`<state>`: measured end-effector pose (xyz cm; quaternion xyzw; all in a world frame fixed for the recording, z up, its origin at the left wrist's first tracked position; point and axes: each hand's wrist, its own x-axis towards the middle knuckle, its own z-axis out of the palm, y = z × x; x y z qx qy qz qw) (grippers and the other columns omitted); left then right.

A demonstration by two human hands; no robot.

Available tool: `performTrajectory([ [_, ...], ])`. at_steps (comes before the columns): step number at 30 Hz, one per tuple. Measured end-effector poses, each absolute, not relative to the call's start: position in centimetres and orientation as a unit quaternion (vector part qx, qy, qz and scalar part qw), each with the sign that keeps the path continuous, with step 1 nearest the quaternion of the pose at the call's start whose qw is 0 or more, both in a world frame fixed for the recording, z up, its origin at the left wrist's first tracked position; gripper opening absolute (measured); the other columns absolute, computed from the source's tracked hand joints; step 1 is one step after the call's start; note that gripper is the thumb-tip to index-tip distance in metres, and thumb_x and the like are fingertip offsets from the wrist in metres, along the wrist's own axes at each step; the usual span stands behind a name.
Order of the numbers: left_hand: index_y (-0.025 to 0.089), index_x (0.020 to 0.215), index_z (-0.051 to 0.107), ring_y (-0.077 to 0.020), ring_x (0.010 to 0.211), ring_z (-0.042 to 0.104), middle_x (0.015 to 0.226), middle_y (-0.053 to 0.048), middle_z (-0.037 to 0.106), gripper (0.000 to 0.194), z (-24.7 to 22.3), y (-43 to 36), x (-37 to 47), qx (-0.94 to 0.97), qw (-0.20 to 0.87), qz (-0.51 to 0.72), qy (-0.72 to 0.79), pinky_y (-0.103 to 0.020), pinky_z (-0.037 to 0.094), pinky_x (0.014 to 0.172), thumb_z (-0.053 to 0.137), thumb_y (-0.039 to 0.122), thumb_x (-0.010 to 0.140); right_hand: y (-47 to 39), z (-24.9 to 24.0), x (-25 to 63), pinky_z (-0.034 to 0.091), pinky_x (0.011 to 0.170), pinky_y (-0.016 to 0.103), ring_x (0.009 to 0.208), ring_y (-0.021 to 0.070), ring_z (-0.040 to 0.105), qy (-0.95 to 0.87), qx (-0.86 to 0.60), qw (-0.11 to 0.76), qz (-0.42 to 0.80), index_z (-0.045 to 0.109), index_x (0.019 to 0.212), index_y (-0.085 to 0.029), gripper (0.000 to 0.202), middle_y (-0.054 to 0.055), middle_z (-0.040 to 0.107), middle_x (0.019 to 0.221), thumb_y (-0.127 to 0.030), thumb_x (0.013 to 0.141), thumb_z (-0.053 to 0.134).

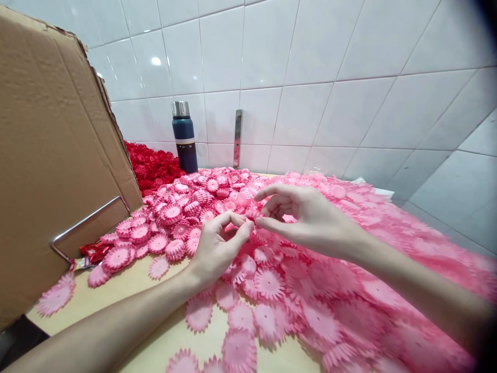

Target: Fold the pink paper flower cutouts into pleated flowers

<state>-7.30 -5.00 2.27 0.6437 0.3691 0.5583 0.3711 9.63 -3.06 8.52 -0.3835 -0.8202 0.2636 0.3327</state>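
A: What stands leftmost?

B: Cardboard at nine o'clock, perhaps screening the pieces in. Just past it lie a red pile and, towards ten, an upright bottle near the tiled wall, probably clear of the hands.

A: And the pink?

B: Curled pink pieces heap at eight.

A: The hands?

B: The left hand, at seven, pinches narrowly on a small pink piece at the dial's centre, seemingly to steady it. The right hand, past three, is parted beside it; I can't tell whether it touches.

A: Beyond?

B: Flat pink pieces spread from six to four, handy for the right.
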Motion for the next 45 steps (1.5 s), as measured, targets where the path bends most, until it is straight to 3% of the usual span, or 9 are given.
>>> performTrajectory([
  [6,0.015,0.065,0.051,-0.0084,0.061,0.049,0.065,0.001,0.054,0.022,2.1,-5.1,-7.4,0.671,0.327,0.558,0.363,-0.021,0.040,0.058,0.057,0.020,0.086,-3.4,8.9,9.4,0.044,0.050,0.026,0.054,0.0125,0.056,-0.832,-0.414,0.357,0.095,0.064,0.070,-0.015,0.009,0.001,0.063,0.059,-0.010,0.067,0.057],
  [15,0.017,0.061,0.044,-0.0092,0.056,0.045,0.062,0.002,0.049,0.026,2.5,-5.3,-7.6,0.675,0.295,0.590,0.330,-0.024,0.036,0.052,0.053,0.014,0.085,-2.7,9.0,11.0,0.048,0.054,0.030,0.056,0.0146,0.059,-0.809,-0.408,0.417,-0.072,0.065,0.078,-0.016,0.010,0.004,0.066,0.065,-0.013,0.075,0.056],
  [19,0.017,0.060,0.042,-0.0089,0.058,0.044,0.062,0.003,0.046,0.027,2.8,-5.4,-8.1,0.664,0.275,0.618,0.317,-0.023,0.037,0.054,0.055,0.012,0.083,-1.9,10.7,13.1,0.052,0.063,0.035,0.057,0.0161,0.058,-0.723,-0.465,0.497,-0.118,0.070,0.084,-0.014,0.017,0.004,0.064,0.063,-0.017,0.069,0.062],
  [22,0.017,0.065,0.046,-0.0093,0.061,0.048,0.067,0.002,0.051,0.022,2.8,-5.0,-8.1,0.645,0.285,0.612,0.358,-0.023,0.042,0.058,0.062,0.015,0.080,-1.9,11.1,13.1,0.054,0.064,0.034,0.061,0.0172,0.063,-0.721,-0.469,0.509,-0.001,0.072,0.087,-0.017,0.020,0.004,0.069,0.070,-0.021,0.068,0.066],
  [26,0.015,0.079,0.057,-0.0128,0.073,0.056,0.079,-0.002,0.059,0.009,2.7,-4.7,-7.8,0.663,0.292,0.562,0.399,-0.026,0.047,0.068,0.065,0.019,0.079,-2.4,10.4,11.7,0.057,0.067,0.031,0.072,0.0192,0.069,-0.755,-0.442,0.444,0.195,0.072,0.088,-0.018,0.019,0.005,0.073,0.079,-0.026,0.070,0.070],
  [30,0.015,0.078,0.062,-0.0124,0.070,0.056,0.076,-0.003,0.062,0.019,3.1,-5.0,-7.6,0.671,0.302,0.544,0.403,-0.025,0.045,0.066,0.061,0.032,0.084,-3.0,9.6,10.5,0.058,0.071,0.031,0.079,0.0192,0.070,-0.788,-0.375,0.385,0.301,0.070,0.090,-0.018,0.019,0.005,0.073,0.087,-0.029,0.076,0.068],
  [37,0.015,0.075,0.059,-0.0119,0.068,0.054,0.074,-0.002,0.060,0.023,2.9,-5.1,-7.5,0.660,0.346,0.547,0.382,-0.025,0.044,0.064,0.065,0.036,0.081,-3.8,9.4,9.7,0.057,0.074,0.031,0.083,0.0180,0.069,-0.815,-0.315,0.343,0.345,0.066,0.098,-0.018,0.018,0.006,0.072,0.091,-0.023,0.080,0.064],
  [45,0.016,0.082,0.058,-0.0120,0.070,0.056,0.080,-0.002,0.062,0.016,2.7,-5.0,-7.6,0.676,0.358,0.536,0.357,-0.023,0.044,0.064,0.057,0.031,0.087,-3.3,9.5,10.5,0.056,0.075,0.033,0.092,0.0229,0.069,-0.806,-0.318,0.310,0.391,0.063,0.101,-0.021,0.026,0.007,0.072,0.095,-0.030,0.078,0.069],
])
